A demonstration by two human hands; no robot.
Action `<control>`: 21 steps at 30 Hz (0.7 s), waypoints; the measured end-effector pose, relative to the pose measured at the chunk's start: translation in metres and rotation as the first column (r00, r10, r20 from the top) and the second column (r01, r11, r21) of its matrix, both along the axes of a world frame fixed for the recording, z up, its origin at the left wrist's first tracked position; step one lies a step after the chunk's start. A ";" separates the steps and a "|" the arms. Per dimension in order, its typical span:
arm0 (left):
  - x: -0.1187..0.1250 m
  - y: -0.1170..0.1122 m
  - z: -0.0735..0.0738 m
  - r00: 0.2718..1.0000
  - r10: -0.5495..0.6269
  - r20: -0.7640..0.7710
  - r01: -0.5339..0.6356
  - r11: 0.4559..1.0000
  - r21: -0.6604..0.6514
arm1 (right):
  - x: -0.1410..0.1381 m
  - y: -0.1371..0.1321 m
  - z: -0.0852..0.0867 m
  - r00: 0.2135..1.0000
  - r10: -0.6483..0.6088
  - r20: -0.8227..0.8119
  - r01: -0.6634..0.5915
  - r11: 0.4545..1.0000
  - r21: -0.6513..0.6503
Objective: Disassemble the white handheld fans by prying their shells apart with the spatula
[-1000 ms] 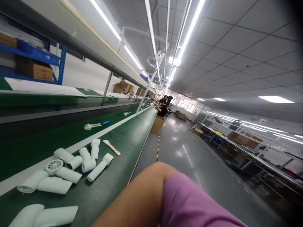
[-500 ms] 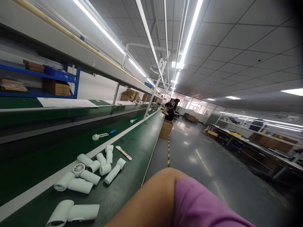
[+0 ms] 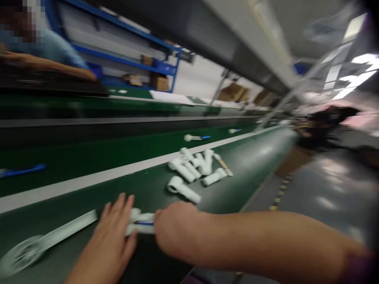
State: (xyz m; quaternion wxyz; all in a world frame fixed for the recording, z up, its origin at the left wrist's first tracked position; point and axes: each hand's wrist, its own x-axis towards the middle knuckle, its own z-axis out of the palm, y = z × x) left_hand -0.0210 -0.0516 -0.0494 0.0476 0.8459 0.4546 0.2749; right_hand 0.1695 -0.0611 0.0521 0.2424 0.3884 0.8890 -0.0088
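Reaching out over the near edge of the green counter (image 3: 254, 154), both bare hands meet at a small white plastic piece (image 3: 139, 217) with a blue strip across it, which sits close to the counter's near edge. The right hand (image 3: 174, 227) enters from the side on a bare forearm, with a purple sleeve (image 3: 358, 262) at the far end of the arm; its fingers (image 3: 166, 215) are curled closed at the piece's right end, though blur hides how they wrap it. The left hand (image 3: 111, 238) lies just beside the piece with its fingers (image 3: 120, 205) spread wide, and whether they grip it is hard to tell. Just left of that hand on the counter lies a long white part with a round grille (image 3: 68, 225). Further along the counter is a heap of white plastic tubes (image 3: 192, 167), with a loose white tube (image 3: 180, 189) nearer the hands and a pale-handled tool (image 3: 222, 162) at the heap's far end. Behind the counter runs a second green belt (image 3: 89, 157) carrying a blue-handled tool (image 3: 22, 170), and beyond it a co-worker's arm in a pale blue sleeve (image 3: 44, 65) sits below blue steel shelving (image 3: 124, 39) with cardboard boxes (image 3: 160, 83). Past the counter's far end is a blurred, dark-clothed person (image 3: 319, 128), and a grey floor (image 3: 328, 189) with yellow-and-black tape (image 3: 278, 195) runs along the counter's right side
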 end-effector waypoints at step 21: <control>-0.009 0.003 0.063 0.968 -0.029 -0.250 -0.044 0.959 -0.280 | 0.038 0.002 -0.002 0.989 -0.120 -0.089 0.132 0.979 0.152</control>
